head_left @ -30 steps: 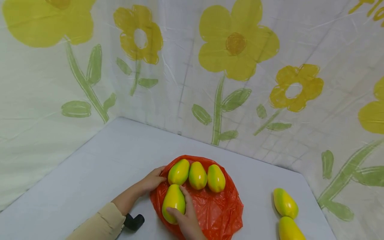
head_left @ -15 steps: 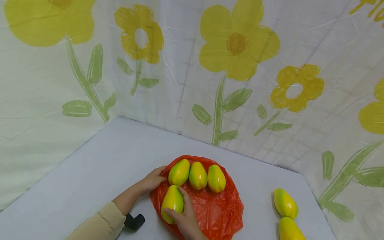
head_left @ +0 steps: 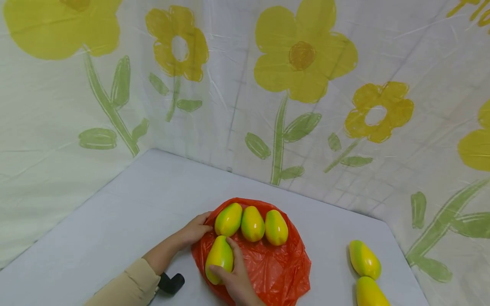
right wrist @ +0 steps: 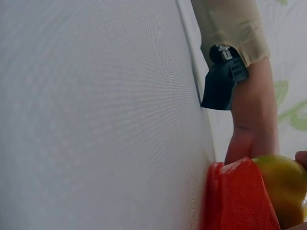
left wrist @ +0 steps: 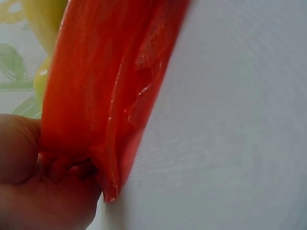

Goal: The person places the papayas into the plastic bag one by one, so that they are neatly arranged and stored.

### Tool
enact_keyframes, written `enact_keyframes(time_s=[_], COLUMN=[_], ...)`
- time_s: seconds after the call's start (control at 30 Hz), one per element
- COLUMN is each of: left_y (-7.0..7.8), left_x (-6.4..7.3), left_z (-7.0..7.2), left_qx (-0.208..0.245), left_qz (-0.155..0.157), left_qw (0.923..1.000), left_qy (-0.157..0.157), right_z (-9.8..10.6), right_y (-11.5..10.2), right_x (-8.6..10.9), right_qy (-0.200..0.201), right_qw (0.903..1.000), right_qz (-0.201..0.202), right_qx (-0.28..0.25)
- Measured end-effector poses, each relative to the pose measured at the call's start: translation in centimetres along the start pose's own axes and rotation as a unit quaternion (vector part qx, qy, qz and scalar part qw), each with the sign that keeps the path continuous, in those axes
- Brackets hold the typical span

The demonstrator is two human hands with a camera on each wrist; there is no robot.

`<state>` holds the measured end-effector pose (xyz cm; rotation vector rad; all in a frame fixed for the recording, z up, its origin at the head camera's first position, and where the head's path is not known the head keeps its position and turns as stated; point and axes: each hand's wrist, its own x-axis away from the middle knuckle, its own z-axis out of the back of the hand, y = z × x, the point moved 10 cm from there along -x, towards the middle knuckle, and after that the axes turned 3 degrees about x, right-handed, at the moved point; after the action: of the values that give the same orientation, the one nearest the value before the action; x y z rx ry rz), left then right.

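A red plastic bag (head_left: 268, 272) lies spread open on the table, with three yellow-green papayas (head_left: 252, 224) in a row along its far side. At the bag's left rim, my left hand (head_left: 196, 231) holds the plastic; in the left wrist view its fingers curl under the red film (left wrist: 91, 91). My right hand (head_left: 240, 280) grips a fourth papaya (head_left: 219, 260) over the near left part of the bag, thumb on the near side and a finger along the right. In the right wrist view this papaya (right wrist: 280, 187) shows just beyond the red rim.
Two more papayas, one behind (head_left: 364, 258) and one in front (head_left: 370, 292), lie on the white table (head_left: 153, 199) to the right. A black wrist device (head_left: 171, 284) sits below the left sleeve (head_left: 126, 282). A flower-printed curtain (head_left: 222, 127) stands behind the table.
The right hand has shifted the gripped papaya slightly left. The left hand, the bag and the other papayas stay where they were.
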<state>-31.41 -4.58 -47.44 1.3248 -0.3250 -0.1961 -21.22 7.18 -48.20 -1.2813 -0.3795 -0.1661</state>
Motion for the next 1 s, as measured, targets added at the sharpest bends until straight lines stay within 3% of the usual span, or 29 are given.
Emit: enact_keyframes(time_s=[0.4,0.67,1.0], left_y=[0.4,0.2,0.3], left_x=[0.0,0.0,0.1], left_z=[0.0,0.0,-0.1], left_qx=[-0.003,-0.005,0.001], left_qz=[-0.009,-0.004,-0.01], left_qw=[0.9999,1.0,0.9999], left_qy=[-0.005,-0.005,-0.014], right_z=[0.0,0.8,2.3], right_y=[-0.1,-0.8,-1.4], right_x=[0.2,0.4,1.4], right_qy=[-0.001,0.03,0.025], right_qw=[1.0,0.9989,0.9987], right_qz=[0.007,0.022,0.031], right_qx=[0.001,0.029,-0.032])
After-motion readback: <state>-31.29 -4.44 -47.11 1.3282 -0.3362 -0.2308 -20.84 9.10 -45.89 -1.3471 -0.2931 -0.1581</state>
